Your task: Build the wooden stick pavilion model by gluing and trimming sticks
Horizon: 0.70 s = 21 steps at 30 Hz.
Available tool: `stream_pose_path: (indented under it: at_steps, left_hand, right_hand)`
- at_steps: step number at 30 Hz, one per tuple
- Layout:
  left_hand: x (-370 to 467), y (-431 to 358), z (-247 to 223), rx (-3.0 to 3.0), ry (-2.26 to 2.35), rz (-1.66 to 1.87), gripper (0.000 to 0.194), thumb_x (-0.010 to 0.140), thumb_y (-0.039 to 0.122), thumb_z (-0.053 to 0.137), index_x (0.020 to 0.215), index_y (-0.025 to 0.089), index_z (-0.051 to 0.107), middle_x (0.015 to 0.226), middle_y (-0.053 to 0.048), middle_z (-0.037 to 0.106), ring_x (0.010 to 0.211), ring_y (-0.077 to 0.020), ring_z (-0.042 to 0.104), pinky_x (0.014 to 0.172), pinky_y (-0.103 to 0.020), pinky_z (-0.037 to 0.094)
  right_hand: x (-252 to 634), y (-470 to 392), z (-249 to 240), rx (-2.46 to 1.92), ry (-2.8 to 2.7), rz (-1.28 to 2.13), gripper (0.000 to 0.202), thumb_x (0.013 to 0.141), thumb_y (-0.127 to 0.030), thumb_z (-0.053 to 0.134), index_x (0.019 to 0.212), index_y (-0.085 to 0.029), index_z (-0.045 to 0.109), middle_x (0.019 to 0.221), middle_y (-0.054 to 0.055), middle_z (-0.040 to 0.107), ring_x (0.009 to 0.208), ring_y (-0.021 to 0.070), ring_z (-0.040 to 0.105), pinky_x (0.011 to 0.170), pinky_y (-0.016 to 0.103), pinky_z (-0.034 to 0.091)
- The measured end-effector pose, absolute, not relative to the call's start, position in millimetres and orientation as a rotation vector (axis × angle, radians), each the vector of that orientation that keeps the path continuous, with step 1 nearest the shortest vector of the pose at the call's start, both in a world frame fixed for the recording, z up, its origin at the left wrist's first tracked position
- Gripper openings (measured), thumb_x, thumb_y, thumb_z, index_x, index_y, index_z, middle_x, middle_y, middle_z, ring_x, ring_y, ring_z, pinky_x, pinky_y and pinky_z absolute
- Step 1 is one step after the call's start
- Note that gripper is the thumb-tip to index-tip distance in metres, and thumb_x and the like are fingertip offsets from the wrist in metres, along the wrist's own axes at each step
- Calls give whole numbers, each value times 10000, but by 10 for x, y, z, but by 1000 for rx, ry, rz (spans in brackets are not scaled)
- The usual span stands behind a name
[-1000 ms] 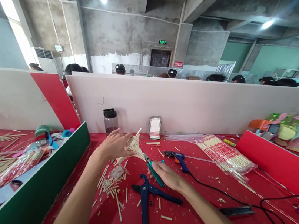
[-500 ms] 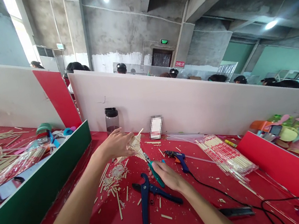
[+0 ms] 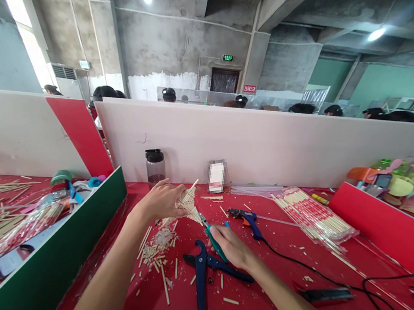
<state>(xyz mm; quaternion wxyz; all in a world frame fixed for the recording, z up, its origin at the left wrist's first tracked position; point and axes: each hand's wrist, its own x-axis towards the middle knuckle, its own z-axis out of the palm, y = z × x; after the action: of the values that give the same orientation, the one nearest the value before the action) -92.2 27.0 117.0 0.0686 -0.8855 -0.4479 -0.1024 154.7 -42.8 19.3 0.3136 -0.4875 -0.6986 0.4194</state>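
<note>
My left hand (image 3: 165,198) is closed around the edge of a small structure of pale wooden sticks (image 3: 189,201), with one stick poking out at its upper right. In my right hand (image 3: 229,245) is a pair of pliers (image 3: 215,242) with teal handles. Their metal jaws are at the lower right edge of the stick structure; whether they grip a stick is too small to tell. Below the hands lies a large blue pipe cutter (image 3: 200,280) with its handles spread. Stick offcuts and crumbs (image 3: 161,242) are heaped under my left hand.
A blue glue gun (image 3: 248,220) with a black cord lies at the right, near plastic-wrapped bundled sticks (image 3: 309,212). A dark-lidded bottle (image 3: 155,167) and a blurred phone-like object (image 3: 217,176) stand by the white partition (image 3: 267,141). A green divider (image 3: 70,253) borders the left.
The pliers and my right hand have shifted very slightly. My left hand keeps its hold on the stick structure in nearly the same place.
</note>
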Motion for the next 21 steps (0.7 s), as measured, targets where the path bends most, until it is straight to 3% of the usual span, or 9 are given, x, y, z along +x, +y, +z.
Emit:
stream_pose_path:
  at_steps: [7,14,21]
  left_hand:
    - [-958,281,1193,-2661,-1357,-290,644,786,660,621,1248,214,570,1047,-94,762,1082,-309,672,1151,-455,266]
    - [-942,266,1207,-2647,-1365,-281,669,806,691,577,1278,217,566,1146,-106,744,1113,-314,658,1145,-466,269]
    - [-924,238,1230,-2656,-1368,-301,670,805,679,583,1275,202,570,1108,-120,751,1071,-317,674,1148,-489,258]
  right_hand:
    - [1522,-444,219,-1289,-1833,1053,606,974,-681,272,825,-205,616,731,55,674,653,213,647,647,318,487]
    - [1612,-415,337,-1200,-1846,1201,584,966,-666,330,884,-201,675,909,92,729,876,268,690,795,375,512]
    - [1641,-412,376,-1178,-1844,1317,615,950,-697,350,909,-195,702,902,92,733,882,272,681,771,366,503]
